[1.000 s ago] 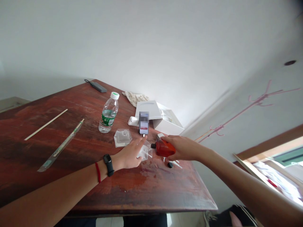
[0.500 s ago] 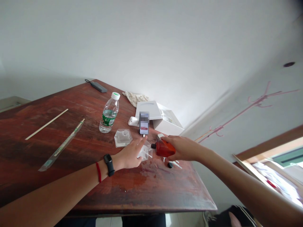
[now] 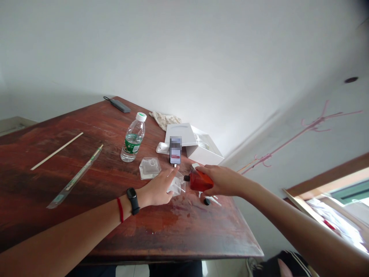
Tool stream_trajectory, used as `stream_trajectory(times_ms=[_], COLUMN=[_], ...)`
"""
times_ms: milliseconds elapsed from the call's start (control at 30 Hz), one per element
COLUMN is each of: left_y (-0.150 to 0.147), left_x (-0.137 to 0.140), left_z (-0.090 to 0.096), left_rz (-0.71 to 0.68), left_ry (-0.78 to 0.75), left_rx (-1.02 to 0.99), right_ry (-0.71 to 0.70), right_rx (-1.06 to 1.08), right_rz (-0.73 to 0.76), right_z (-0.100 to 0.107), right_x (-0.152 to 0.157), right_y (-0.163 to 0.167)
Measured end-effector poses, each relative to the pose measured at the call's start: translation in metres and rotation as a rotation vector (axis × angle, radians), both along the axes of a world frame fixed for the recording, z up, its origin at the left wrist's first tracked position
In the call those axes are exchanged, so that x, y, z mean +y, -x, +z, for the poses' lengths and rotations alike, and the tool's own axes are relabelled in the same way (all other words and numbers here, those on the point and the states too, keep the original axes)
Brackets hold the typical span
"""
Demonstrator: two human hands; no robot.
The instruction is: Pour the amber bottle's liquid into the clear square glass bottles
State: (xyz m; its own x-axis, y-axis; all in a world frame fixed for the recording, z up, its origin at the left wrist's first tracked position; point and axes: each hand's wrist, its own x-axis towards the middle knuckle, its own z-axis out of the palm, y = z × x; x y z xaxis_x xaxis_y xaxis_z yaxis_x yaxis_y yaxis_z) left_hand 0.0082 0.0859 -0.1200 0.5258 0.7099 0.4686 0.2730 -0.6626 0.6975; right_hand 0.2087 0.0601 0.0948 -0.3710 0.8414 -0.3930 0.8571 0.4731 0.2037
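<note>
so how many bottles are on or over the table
2: a clear water bottle standing upright at mid-table, and a red bottle tipped sideways in the right hand. None seem hidden.

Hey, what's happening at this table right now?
A person is working at a wooden table. Their right hand holds a small red bottle tipped on its side, its neck pointing at a small clear container that the left hand steadies. A small black cap lies on the table below the bottle. A water bottle stands nearby.
</note>
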Motion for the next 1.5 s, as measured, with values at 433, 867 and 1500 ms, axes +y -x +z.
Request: stream_trajectory(times_ms=[433, 867, 1500], left_y=[-0.0001, -0.0004, -0.0015], left_x=[-0.0002, -0.0006, -0.0007], left_z=[0.0006, 0.0003, 0.0011], left_rz=[0.000, 0.006, 0.014], left_ry=[-0.002, -0.014, -0.023], left_rx=[0.003, 0.013, 0.042], right_ry=[-0.008, -0.033, -0.083], right_rx=[-0.021, -0.045, -0.103], right_rz=[0.001, 0.018, 0.045], right_z=[0.0013, 0.0010, 0.0017], right_x=[-0.0009, -0.0005, -0.0029], right_y=[0.0022, 0.0034, 0.0091])
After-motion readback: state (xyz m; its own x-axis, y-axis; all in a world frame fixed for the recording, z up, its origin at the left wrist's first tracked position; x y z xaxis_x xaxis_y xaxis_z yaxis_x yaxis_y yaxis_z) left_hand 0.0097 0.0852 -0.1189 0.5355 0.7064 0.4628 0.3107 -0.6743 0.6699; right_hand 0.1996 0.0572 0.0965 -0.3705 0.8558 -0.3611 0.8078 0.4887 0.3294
